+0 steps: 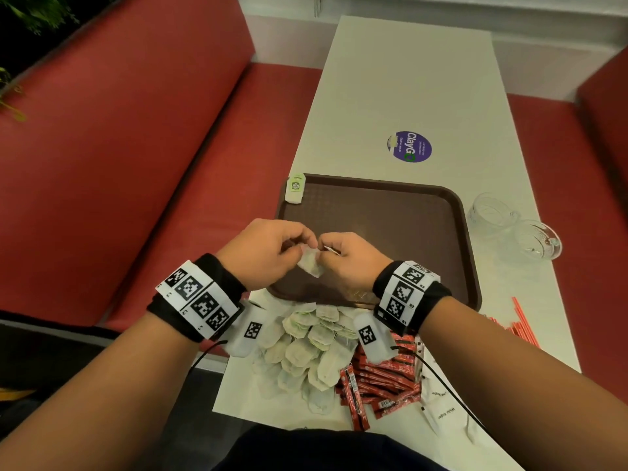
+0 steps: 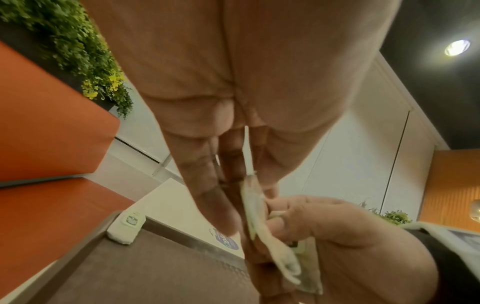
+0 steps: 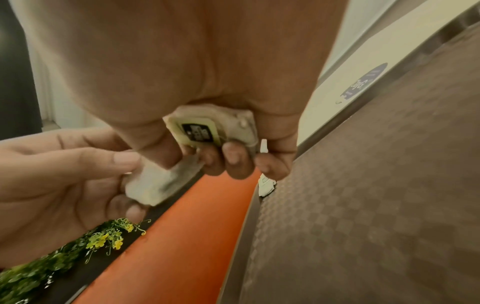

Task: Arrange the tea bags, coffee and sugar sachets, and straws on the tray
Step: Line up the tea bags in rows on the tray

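Observation:
Both hands hover over the near left part of the brown tray (image 1: 401, 232). My left hand (image 1: 299, 243) pinches a white tea bag (image 1: 311, 263) between thumb and fingers, and the right thumb touches the same bag (image 3: 155, 183). My right hand (image 1: 326, 248) curls its fingers round a second tea bag with a green and black tag (image 3: 200, 131). In the left wrist view the pinched bag (image 2: 257, 218) hangs edge-on between the two hands. Another tea bag (image 1: 295, 190) lies on the tray's far left corner. The rest of the tray is bare.
Near the table's front edge lie a heap of tea bags (image 1: 306, 348), red coffee sachets (image 1: 380, 379) and white sugar sachets (image 1: 441, 402). Orange straws (image 1: 520, 321) lie right of the tray. Two glass cups (image 1: 509, 222) stand at the right edge. Red benches flank the table.

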Demonstrator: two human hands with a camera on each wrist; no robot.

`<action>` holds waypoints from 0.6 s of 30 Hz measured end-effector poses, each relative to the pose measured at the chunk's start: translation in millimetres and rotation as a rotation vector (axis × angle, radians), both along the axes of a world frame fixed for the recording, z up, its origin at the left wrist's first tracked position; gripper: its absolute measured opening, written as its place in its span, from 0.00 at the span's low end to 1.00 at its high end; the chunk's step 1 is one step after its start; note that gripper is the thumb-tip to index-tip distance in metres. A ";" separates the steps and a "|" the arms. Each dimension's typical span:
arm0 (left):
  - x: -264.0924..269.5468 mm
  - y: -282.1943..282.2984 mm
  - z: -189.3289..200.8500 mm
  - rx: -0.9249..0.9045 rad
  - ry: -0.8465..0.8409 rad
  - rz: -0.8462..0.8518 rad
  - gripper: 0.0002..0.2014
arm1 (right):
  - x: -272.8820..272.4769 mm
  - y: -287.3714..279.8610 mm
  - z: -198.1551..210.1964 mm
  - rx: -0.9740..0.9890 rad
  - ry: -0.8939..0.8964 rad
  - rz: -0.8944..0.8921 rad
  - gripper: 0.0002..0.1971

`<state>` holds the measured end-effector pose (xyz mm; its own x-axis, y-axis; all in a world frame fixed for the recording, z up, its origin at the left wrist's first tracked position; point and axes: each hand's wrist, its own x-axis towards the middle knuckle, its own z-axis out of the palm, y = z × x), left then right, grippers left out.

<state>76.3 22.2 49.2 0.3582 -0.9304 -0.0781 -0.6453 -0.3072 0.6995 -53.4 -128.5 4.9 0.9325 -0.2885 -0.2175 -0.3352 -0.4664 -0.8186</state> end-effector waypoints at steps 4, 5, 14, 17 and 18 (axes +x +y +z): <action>9.6 0.1 1.2 0.069 -0.002 -0.123 0.21 | 1.4 -3.7 5.0 0.085 0.033 0.006 0.15; 10.9 -0.6 1.8 0.067 -0.030 -0.156 0.21 | 1.7 -4.3 5.1 0.109 0.035 -0.003 0.15; 21.2 -16.8 -8.1 0.077 -0.339 -0.111 0.06 | -0.2 -10.0 3.3 0.093 -0.005 0.013 0.12; 21.9 -20.8 -8.3 0.026 -0.313 -0.083 0.06 | 2.9 -10.9 -0.2 0.027 -0.006 0.028 0.08; 22.2 -21.9 -8.7 -0.005 -0.297 -0.081 0.07 | 3.6 -10.4 -2.6 0.002 -0.011 0.024 0.09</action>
